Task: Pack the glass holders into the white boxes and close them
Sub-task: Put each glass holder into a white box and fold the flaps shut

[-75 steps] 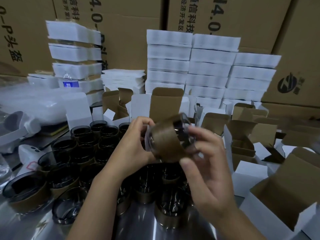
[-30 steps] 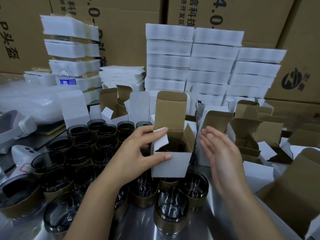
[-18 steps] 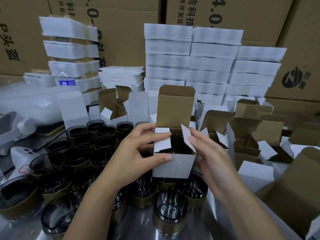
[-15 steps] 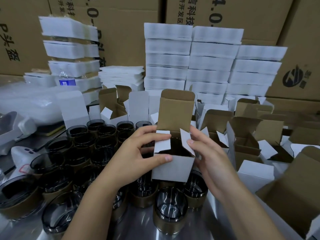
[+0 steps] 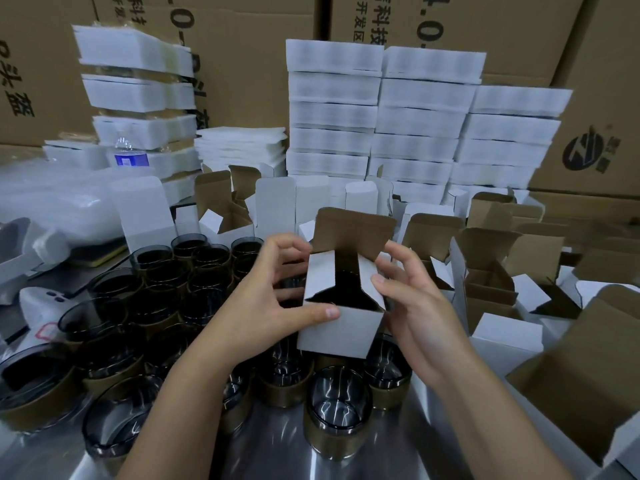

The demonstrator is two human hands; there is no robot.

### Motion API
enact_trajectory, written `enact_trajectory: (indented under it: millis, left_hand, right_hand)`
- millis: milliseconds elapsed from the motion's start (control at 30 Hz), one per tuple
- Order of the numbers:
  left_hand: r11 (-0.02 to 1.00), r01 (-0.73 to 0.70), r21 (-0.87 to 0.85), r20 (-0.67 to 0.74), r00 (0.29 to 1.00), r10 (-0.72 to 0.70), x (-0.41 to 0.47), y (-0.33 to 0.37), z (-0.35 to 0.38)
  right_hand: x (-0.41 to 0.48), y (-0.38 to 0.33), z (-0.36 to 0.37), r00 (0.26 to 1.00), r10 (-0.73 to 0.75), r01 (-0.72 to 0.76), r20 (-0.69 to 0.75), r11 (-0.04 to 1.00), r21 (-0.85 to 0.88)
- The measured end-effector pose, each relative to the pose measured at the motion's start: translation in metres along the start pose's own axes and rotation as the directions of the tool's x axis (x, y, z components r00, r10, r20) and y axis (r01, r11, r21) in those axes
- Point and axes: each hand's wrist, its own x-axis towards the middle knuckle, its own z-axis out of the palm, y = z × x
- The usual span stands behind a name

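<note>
From the head camera, the white box (image 5: pixel 341 329) is in the middle of the view, lifted just above the nearest glass holders (image 5: pixel 337 407) on the steel table (image 5: pixel 426 445). It stands upright, long axis running bottom to top and leaning slightly away from me, with its mouth facing up towards me. The lid flap (image 5: pixel 353 233) stands up at the far edge, its brown inside towards me. The left side flap (image 5: pixel 320 275) and the right side flap (image 5: pixel 370 271) are folded in over the mouth, with a dark gap between them. I cannot make out what is inside.

My left hand (image 5: pixel 273 299) comes in from the lower left and grips the box. The thumb lies across the top of the near face and the fingers curl round the left side, towards the back. My right hand (image 5: pixel 412 306) comes in from the lower right, palm facing the box. Its thumb tip presses on the right side flap and its curled fingers wrap the far right corner, below the lid flap. Both forearms are bare and angle inwards towards the box.

More dark glass holders are crowded to the left. Open boxes (image 5: pixel 485 271) with brown insides stand to the right. Behind them are stacks of flat white boxes (image 5: pixel 381 116), and behind those, big brown cartons (image 5: pixel 485 29).
</note>
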Motion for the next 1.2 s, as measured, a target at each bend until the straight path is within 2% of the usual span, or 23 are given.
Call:
enact_trajectory:
  millis: [133,333,567,700,833,1000,1200]
  left_hand:
    - [0.998,-0.008,0.063,0.028,1.0,0.006,-0.002,0.001,0.001]
    - [0.999,0.005,0.04,0.014,1.0,-0.005,-0.003,0.005,0.0]
    - [0.998,0.055,-0.018,-0.016,0.998,-0.055,-0.002,0.006,0.001]
    - [0.989,0.087,-0.118,0.024,0.996,-0.084,-0.004,0.003,0.001]
    - [0.995,0.089,-0.043,0.108,0.991,-0.084,-0.004,0.005,-0.004]
    - [0.996,0.066,0.063,0.129,0.989,-0.073,-0.005,0.004,-0.005]
    - [0.999,0.045,-0.001,0.086,0.995,-0.045,-0.004,0.005,-0.007]
  right_hand:
    - [-0.001,0.0,0.0,1.0,0.003,-0.003,0.017,1.0,-0.018]
    - [-0.002,-0.003,0.002,0.999,-0.025,0.026,0.02,0.999,-0.047]
    - [-0.003,-0.003,0.001,0.999,0.024,-0.027,-0.026,0.994,-0.102]
    - [-0.007,-0.003,0.003,1.0,-0.012,0.02,0.024,0.935,-0.353]
    - [-0.01,0.002,0.001,0.992,-0.036,0.098,0.118,0.811,-0.577]
    - [-0.008,-0.002,-0.006,0.983,-0.074,0.167,0.17,0.753,-0.636]
    - [-0.006,-0.004,-0.011,0.964,-0.109,0.234,0.241,0.775,-0.586]
